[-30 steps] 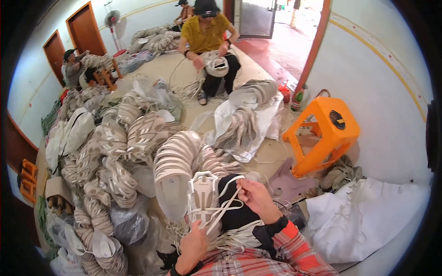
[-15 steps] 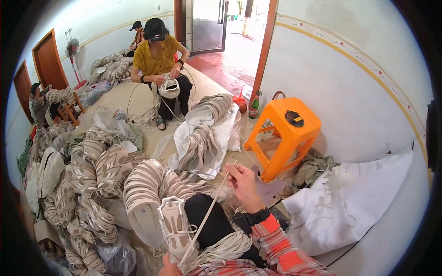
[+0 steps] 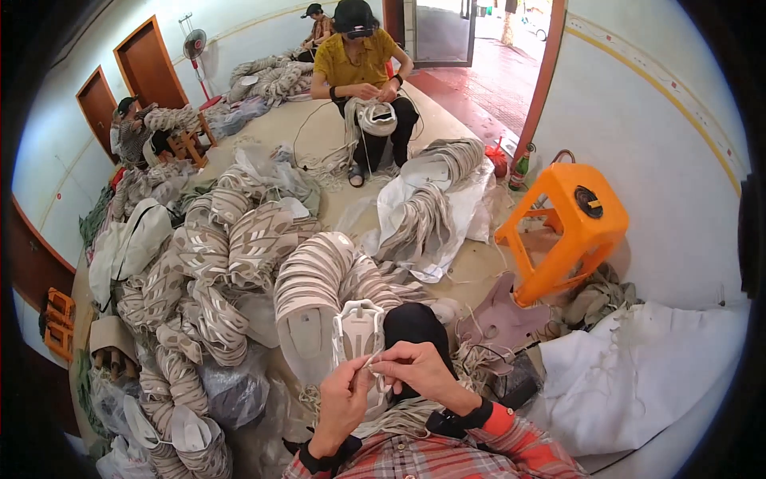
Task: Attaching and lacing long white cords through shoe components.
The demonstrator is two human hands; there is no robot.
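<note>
A beige and white shoe upper (image 3: 357, 323) stands upright in front of me, against my black-clad knee (image 3: 416, 331). Above its lower part my two hands meet. My left hand (image 3: 345, 397) is closed, with thumb and forefinger pinching a thin off-white shoelace (image 3: 369, 362). Right beside it, my right hand (image 3: 419, 371) pinches the same lace near its fingertips. The hands cover the lower part of the upper. A bundle of loose pale laces (image 3: 407, 421) lies across my lap.
Stacked shoe uppers (image 3: 315, 267) stand just ahead, and heaps of uppers (image 3: 203, 251) fill the left. An orange stool (image 3: 586, 211) and white cloth (image 3: 630, 375) are at right. A person in a yellow shirt (image 3: 355, 64) handles an upper opposite; two others sit farther back.
My right hand has come down from its raised position to meet my left, which has risen over the upper. The lace stretched between them is now drawn in. The view has swung left.
</note>
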